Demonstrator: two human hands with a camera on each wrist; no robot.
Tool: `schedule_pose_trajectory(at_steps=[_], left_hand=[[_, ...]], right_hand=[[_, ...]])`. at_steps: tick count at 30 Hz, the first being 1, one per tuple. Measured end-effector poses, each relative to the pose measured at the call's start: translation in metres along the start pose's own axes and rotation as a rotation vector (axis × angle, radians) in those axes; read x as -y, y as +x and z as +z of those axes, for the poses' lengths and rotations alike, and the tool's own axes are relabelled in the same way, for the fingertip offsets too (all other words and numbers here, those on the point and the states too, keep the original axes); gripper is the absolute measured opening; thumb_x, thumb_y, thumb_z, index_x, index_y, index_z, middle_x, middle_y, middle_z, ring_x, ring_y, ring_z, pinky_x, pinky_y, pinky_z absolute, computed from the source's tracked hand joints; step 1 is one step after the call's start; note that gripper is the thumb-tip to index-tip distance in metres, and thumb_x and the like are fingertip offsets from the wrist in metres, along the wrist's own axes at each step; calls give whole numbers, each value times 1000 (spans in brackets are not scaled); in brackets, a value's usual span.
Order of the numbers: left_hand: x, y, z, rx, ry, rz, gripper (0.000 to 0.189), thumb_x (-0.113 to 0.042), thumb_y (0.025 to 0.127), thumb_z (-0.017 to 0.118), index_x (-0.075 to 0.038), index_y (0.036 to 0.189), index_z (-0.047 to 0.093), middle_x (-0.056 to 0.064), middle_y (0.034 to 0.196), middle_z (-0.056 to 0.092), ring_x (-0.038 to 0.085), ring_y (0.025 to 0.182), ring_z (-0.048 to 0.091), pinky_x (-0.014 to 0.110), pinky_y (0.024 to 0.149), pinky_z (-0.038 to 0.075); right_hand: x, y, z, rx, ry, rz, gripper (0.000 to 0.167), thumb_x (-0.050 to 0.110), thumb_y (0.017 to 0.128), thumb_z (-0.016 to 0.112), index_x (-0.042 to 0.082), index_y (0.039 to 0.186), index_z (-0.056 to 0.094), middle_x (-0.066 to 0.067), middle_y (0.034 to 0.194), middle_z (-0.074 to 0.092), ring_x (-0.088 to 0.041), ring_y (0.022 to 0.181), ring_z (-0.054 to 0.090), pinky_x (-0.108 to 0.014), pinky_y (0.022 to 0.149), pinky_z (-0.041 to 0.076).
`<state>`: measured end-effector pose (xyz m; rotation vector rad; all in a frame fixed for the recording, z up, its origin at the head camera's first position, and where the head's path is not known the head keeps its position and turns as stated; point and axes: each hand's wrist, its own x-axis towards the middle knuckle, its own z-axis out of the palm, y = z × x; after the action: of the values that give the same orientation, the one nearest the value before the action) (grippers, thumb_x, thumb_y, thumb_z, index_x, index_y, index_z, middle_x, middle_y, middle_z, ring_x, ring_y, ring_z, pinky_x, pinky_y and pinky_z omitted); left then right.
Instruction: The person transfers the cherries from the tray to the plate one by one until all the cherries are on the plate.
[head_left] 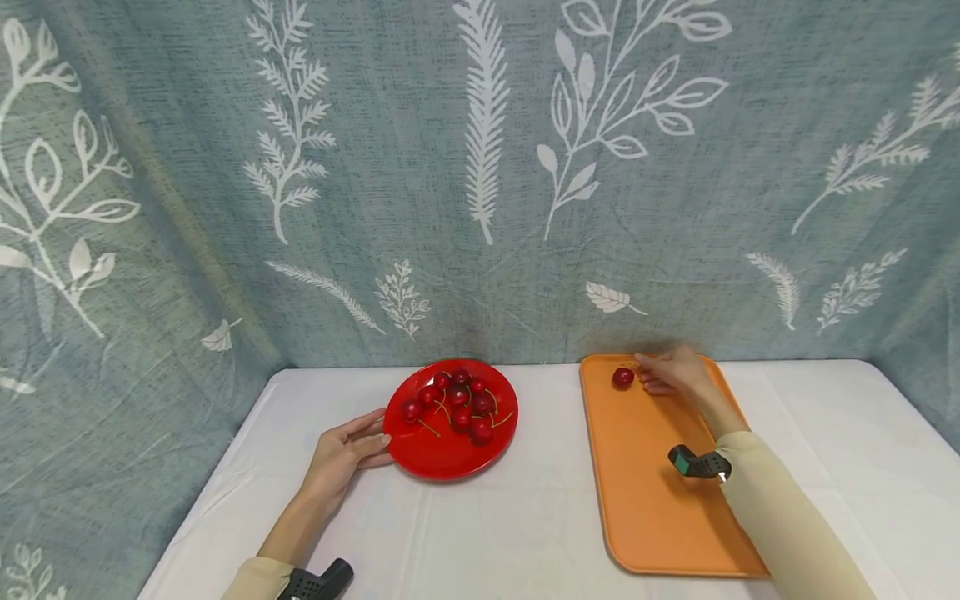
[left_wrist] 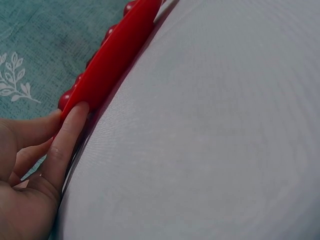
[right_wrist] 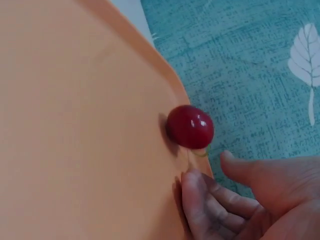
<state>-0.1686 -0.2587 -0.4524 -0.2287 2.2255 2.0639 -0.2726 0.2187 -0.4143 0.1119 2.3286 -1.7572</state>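
My left hand [head_left: 337,457] grips the left rim of a round red plate [head_left: 446,467], thumb over the edge and fingers beneath. In the left wrist view the thumb [left_wrist: 64,142] presses against the red plate [left_wrist: 107,75]. Several dark red cherries [head_left: 459,395], some with green stems, lie mostly toward the plate's far side. At the far end of an orange tray [head_left: 637,500], a single cherry [right_wrist: 191,127] rests near the rim. Close beside its short stem, my right hand [head_left: 675,371] has thumb and fingers parted, with nothing seen between them.
A white cloth [head_left: 540,517] covers the table under the plate and tray. Behind it hangs a blue-green curtain [head_left: 420,167] with white leaf prints, right against the table's far edge. The plate stands left of the tray, with white cloth between them.
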Motion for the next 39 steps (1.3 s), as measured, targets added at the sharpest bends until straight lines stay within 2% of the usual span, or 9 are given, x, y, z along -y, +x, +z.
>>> schedule_pose_trajectory(at_steps=[3,5,9,12,24,29,34,39], left_hand=[[1,1,0,-3,6,-2,51,-1,95,57,3,144,44,28,138,51,21,93,72,31,81,59],[1,2,0,-4,11,-3,51,-1,95,57,3,144,44,27,138,51,21,93,72,30,81,59],[1,0,0,-3,4,-6,51,-1,95,57,2,144,43,28,139,50,21,93,72,30,81,59],[0,0,1,-1,-1,-10,51,-1,95,57,2,145,43,28,139,50,21,94,72,31,81,59],[-2,0,1,-5,-3,-13,51,-2,96,57,2,144,44,28,138,50,21,93,72,31,81,59],[-1,0,1,-5,1,-10,51,-2,96,57,2,144,44,28,137,50,21,92,72,31,81,59],[-1,1,1,-7,-13,-17,51,-1,95,57,3,144,43,28,138,50,21,91,72,31,80,59],[-2,1,1,-10,-10,-21,51,0,95,57,3,144,43,28,138,50,21,91,72,31,80,59]], right_hand=[[0,3,0,-6,52,63,43,17,99,58,-24,111,58,0,66,66,-6,53,64,-23,56,59],[1,4,0,-8,77,92,38,16,97,60,-20,111,61,0,66,67,-5,53,64,-22,56,59],[3,6,2,-21,123,135,14,7,93,64,-7,91,68,0,64,67,-5,50,63,-21,55,58],[4,6,3,-25,152,152,15,1,92,64,0,78,67,0,62,67,-6,50,63,-20,54,58],[5,5,3,-15,168,156,11,-5,89,64,-3,79,70,-1,63,67,-7,53,65,-22,57,59],[8,1,4,12,169,108,10,-6,90,62,-12,93,70,-2,69,69,-8,58,67,-22,60,59],[15,-6,6,98,156,-2,30,-8,94,54,-27,117,53,-7,86,71,-8,73,69,-25,72,60],[28,-9,19,132,107,-50,36,-8,94,55,-28,123,48,-18,98,71,-8,78,70,-31,80,59]])
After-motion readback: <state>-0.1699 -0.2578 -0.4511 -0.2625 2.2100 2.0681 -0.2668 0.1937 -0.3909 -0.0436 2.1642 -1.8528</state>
